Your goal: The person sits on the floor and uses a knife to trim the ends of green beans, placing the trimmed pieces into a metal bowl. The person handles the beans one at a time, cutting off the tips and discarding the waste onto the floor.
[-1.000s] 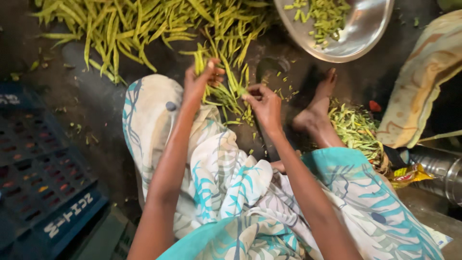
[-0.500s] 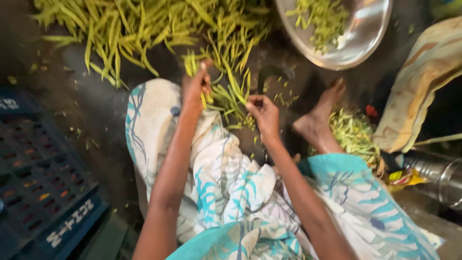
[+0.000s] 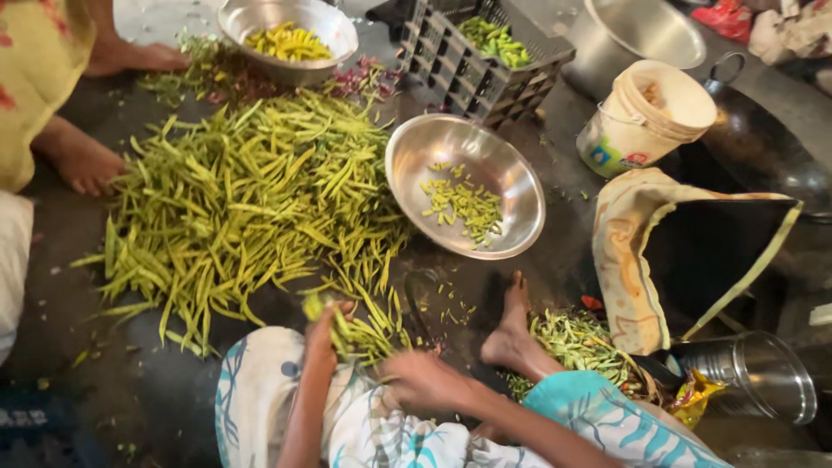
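A big heap of beans (image 3: pixel 251 199) is lying on the dark floor (image 3: pixel 52 347) and serving as the landmark here. Right of the heap, a steel bowl (image 3: pixel 511 173) is holding a few chopped pieces. Beyond the heap, a second bowl (image 3: pixel 334 30) is sitting with yellow pieces, and a dark crate (image 3: pixel 451 74) is standing to its right, its far end cut off by the frame. Further right of the heap, a white bucket (image 3: pixel 646 117) is standing. Left of the heap, another person's foot (image 3: pixel 82 160) is resting, the body mostly out of frame.

At the heap's near edge, the left hand (image 3: pixel 322 334) is clenching a bunch (image 3: pixel 355 334) of beans. The right hand (image 3: pixel 420 377) is sitting just right of the bunch, blurred; I cannot tell whether its grip is closed. A bare foot (image 3: pixel 511 334) is resting further right, beside a smaller pile (image 3: pixel 576 342) partly hidden by cloth.
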